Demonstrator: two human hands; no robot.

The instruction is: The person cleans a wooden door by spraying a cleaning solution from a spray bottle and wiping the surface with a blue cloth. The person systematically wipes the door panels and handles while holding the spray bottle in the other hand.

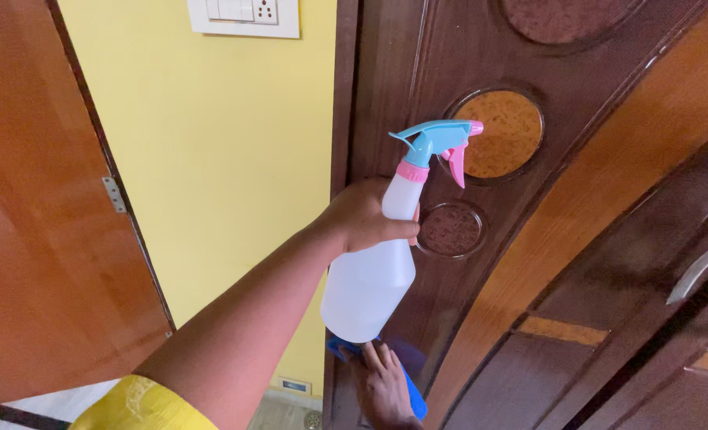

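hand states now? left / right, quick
Left hand: closed around the white spray bottle, nozzle toward the wooden door.
Right hand: fingers flat, pressing a blue cloth against the door.

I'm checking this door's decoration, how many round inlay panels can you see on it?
3. A dark round panel is cut off at the top edge, an orange round panel sits behind the spray bottle's nozzle, and a small dark one lies just below. Others may be out of frame.

The person is wearing a yellow patterned sleeve (135, 404), ending above the elbow and leaving forearm and hands bare.
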